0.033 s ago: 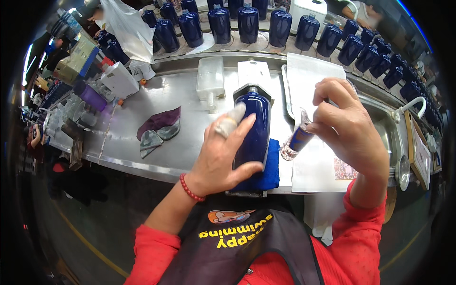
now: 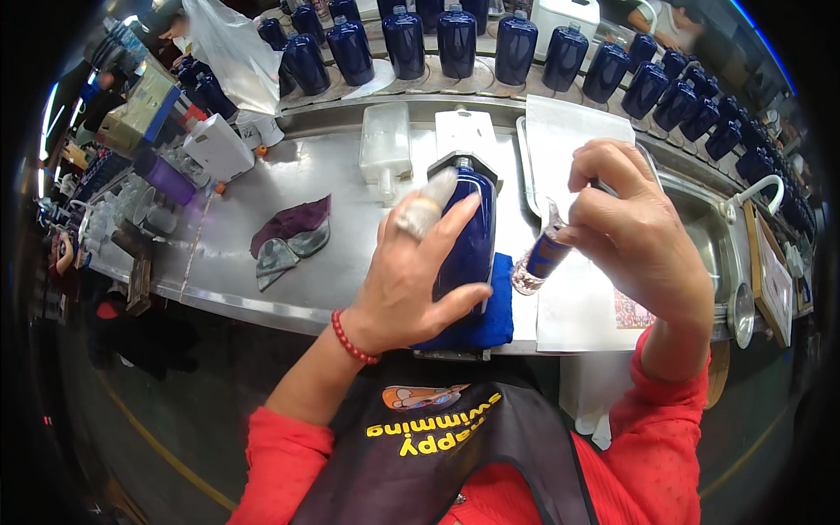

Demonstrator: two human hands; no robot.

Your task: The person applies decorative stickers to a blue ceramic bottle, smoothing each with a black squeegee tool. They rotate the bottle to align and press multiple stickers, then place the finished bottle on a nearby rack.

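Observation:
A glossy dark blue bottle lies on its side, its neck pointing away from me in a notched white holder. Under its near end is a blue cloth. My left hand lies over the bottle's left side with fingers spread; one finger has a whitish wrap. Whether the palm presses on the glass cannot be seen. To the right, above a white sheet, my right hand pinches a thin, curled clear film decal with blue and speckled print, hanging from the fingertips.
Beyond the metal bench, several upright blue bottles line a curved conveyor. A clear empty bottle stands left of the holder. A purple-and-grey cloth lies farther left. At right are a sink and faucet.
My left thumb has moved slightly up and right over the bottle. The film in my right hand has swung a little to the left, nearer the bottle.

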